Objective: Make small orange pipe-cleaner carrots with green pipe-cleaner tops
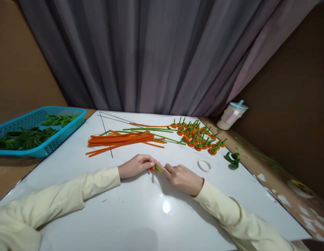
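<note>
A small orange pipe-cleaner pumpkin (154,169) with a green stem is low over the white table, partly covered by fingers. My left hand (137,165) is closed in a pinch around it. From the other side, my right hand (181,177) reaches in with its forefinger stretched out to the pumpkin and left fingertips, the other fingers partly bent. Beyond my hands lies a bundle of orange pipe cleaners (120,140), with a few green pipe cleaners (148,129) behind it. Several finished pumpkins with green stems (198,146) stand grouped at the back right.
A blue basket (46,148) of green curled pieces stands at the left. Right of my hands lie a white ring (204,166) and a dark green curled piece (232,160). A lidded cup (231,116) stands back right, paper scraps (284,199) at the right edge. Grey curtain (151,55) behind.
</note>
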A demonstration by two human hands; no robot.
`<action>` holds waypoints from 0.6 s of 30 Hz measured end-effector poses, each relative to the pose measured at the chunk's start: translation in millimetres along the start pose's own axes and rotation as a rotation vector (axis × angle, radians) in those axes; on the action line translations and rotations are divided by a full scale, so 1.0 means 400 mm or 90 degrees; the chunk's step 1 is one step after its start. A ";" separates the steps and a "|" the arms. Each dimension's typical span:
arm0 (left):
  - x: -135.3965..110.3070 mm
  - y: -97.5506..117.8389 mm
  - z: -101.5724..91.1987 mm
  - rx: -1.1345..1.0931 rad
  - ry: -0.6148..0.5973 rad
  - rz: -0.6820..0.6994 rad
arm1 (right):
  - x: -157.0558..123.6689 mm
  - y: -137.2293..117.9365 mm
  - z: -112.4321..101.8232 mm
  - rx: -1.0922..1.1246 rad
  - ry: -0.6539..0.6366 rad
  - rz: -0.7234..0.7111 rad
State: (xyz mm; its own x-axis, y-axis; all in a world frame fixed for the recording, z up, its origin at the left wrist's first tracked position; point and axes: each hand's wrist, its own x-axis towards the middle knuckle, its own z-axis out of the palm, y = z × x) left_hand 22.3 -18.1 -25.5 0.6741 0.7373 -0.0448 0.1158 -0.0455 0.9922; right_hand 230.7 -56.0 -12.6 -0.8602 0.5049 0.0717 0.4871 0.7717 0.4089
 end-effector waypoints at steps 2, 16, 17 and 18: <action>0.001 0.003 -0.005 -0.003 -0.015 -0.014 | 0.000 -0.001 0.001 -0.008 -0.004 -0.001; 0.006 0.014 -0.035 -0.242 -0.025 -0.062 | -0.006 0.057 0.056 0.193 0.140 0.154; 0.006 0.015 -0.039 -0.247 -0.039 -0.068 | -0.003 0.060 0.062 0.187 0.150 0.144; 0.005 0.017 -0.042 -0.249 -0.051 -0.071 | 0.000 0.062 0.067 0.184 0.160 0.134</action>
State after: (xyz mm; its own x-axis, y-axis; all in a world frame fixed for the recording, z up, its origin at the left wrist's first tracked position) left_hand 12.4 -5.7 -17.1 0.7293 0.6678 -0.1489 -0.0838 0.3032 0.9492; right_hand 246.9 -26.4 -26.9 -0.7306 0.5803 0.3598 0.6468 0.7570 0.0925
